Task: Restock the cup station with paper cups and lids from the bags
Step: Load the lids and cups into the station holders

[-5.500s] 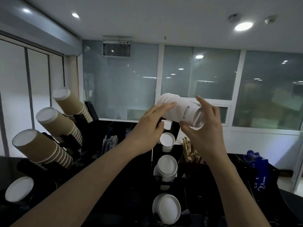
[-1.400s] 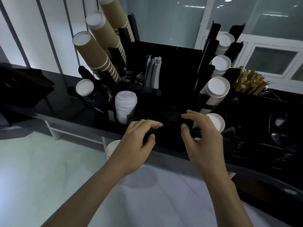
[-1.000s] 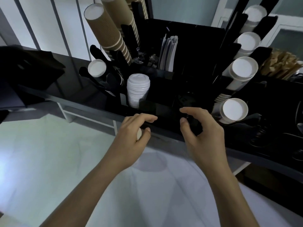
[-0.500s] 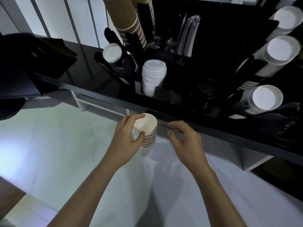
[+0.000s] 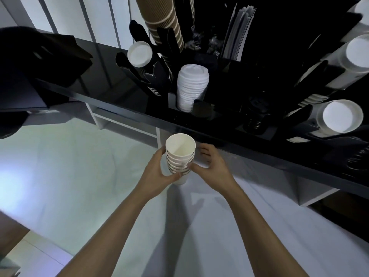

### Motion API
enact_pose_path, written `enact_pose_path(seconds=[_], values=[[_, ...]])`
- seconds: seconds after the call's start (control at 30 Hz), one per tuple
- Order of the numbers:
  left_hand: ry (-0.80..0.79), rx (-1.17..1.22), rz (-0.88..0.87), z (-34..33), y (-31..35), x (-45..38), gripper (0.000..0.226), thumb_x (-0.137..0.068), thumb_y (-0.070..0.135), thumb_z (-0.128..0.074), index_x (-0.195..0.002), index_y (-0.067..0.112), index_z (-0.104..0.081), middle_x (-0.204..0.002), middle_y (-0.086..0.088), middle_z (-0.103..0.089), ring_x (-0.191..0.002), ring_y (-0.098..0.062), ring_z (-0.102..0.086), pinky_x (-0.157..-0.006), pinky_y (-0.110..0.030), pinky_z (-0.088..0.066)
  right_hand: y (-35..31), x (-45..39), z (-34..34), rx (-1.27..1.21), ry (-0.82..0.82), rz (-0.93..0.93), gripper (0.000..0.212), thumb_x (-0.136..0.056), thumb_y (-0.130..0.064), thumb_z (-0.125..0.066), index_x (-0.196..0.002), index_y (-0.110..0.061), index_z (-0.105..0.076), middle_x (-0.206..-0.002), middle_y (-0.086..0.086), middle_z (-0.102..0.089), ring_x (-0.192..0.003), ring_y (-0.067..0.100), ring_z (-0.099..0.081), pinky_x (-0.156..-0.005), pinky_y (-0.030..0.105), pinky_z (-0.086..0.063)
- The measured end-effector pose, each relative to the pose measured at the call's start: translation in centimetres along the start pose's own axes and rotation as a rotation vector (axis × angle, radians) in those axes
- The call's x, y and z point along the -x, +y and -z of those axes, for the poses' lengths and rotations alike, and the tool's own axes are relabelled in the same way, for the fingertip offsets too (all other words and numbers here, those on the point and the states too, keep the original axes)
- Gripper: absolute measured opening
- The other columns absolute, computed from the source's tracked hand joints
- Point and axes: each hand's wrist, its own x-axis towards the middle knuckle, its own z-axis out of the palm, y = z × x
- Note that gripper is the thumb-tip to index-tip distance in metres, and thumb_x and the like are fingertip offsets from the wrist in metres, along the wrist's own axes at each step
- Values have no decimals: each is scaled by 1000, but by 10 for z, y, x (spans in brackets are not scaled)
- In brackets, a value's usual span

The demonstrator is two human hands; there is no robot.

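Observation:
A short stack of white paper cups (image 5: 180, 151) stands upright, mouth up, just below the black counter's front edge (image 5: 127, 111). My left hand (image 5: 157, 173) grips the stack from the left. My right hand (image 5: 211, 166) holds it from the right, thumb on its lower side and fingers curled behind. On the counter above stands a stack of white lids (image 5: 191, 86) in the black cup station (image 5: 229, 76). Brown ribbed cups (image 5: 159, 19) and white cups (image 5: 342, 118) lie slanted in its holders.
A white cup (image 5: 139, 53) sits in a low left holder. Paper sleeves (image 5: 238, 31) stand upright behind the lids. A black object (image 5: 36, 62) lies on the counter's left end. Pale floor lies beneath my arms, and white shelf frames (image 5: 127, 124) show under the counter.
The view tilted further down. My left hand kept its grip on the cup stack, and my right hand moved in from the right and took hold of it too.

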Motion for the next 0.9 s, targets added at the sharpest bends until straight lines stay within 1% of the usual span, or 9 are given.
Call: enact_pose_path(seconds=[0.1, 0.17, 0.27, 0.4, 0.57, 0.67, 0.73, 0.8, 0.9], values=[[-24, 76, 29, -4, 1, -2, 86, -73, 49, -88, -141, 41, -38, -134, 37, -49, -121, 16, -45, -108, -33, -44, 0, -5, 1, -41, -39, -9, 82, -79, -33, -88, -148, -30, -43, -150, -14, -48, -136, 6, -44, -110, 30, -40], [-15, 123, 39, -7, 2, -3, 86, -67, 64, -85, -138, 45, -40, -127, 45, -49, -124, 19, -44, -106, -33, -44, 2, -7, 1, -76, -54, -4, 82, -79, -32, -89, -147, -32, -44, -149, -14, -47, -137, 6, -43, -113, 31, -39], [-7, 161, 30, -12, 4, -4, 78, -74, 50, -86, -139, 42, -43, -128, 40, -52, -125, 12, -48, -105, -37, -48, 8, -4, 3, -88, -69, 17, 83, -78, -32, -89, -148, -35, -44, -147, -15, -49, -135, 4, -46, -112, 29, -40], [-35, 163, 13, -22, 8, -2, 71, -77, 38, -88, -135, 39, -46, -129, 26, -57, -120, 6, -53, -101, -33, -52, 17, 8, 10, -69, -63, 44, 79, -78, -30, -90, -141, -44, -43, -134, -31, -51, -120, -17, -48, -95, 8, -37], [-106, 156, -8, -41, 17, 6, 75, -72, 44, -89, -135, 37, -48, -128, 25, -59, -120, 4, -55, -96, -19, -50, 31, 27, 27, -43, 13, 20, 78, -76, -28, -91, -139, -43, -47, -131, -30, -55, -118, -16, -51, -94, 16, -41], [-159, 152, -31, -53, 26, 13, 79, -68, 49, -89, -135, 37, -49, -129, 25, -59, -120, 3, -56, -91, -13, -49, 41, 42, 41, -18, 48, 13, 80, -75, -27, -91, -142, -37, -49, -134, -24, -57, -122, -7, -53, -96, 20, -43], [-204, 136, -40, -61, 30, 16, 77, -70, 46, -90, -135, 40, -48, -127, 27, -58, -119, 3, -56, -94, -15, -50, 48, 52, 51, -13, 70, 6, 78, -75, -25, -92, -138, -40, -49, -132, -25, -57, -121, -10, -52, -96, 19, -43], [-251, 134, -39, -70, 31, 20, 73, -73, 40, -90, -133, 42, -48, -126, 28, -59, -121, 0, -57, -99, -24, -52, 54, 61, 60, 0, 74, -1, 80, -74, -24, -92, -136, -45, -46, -133, -25, -56, -121, -9, -52, -97, 19, -43], [-319, 136, -28, -82, 39, 27, 76, -68, 49, -90, -131, 46, -47, -123, 31, -58, -120, -2, -58, -98, -25, -52, 64, 74, 72, 29, 42, -8, 86, -69, -40, -94, -141, -45, -45, -140, -24, -53, -128, 0, -50, -105, 25, -42]])
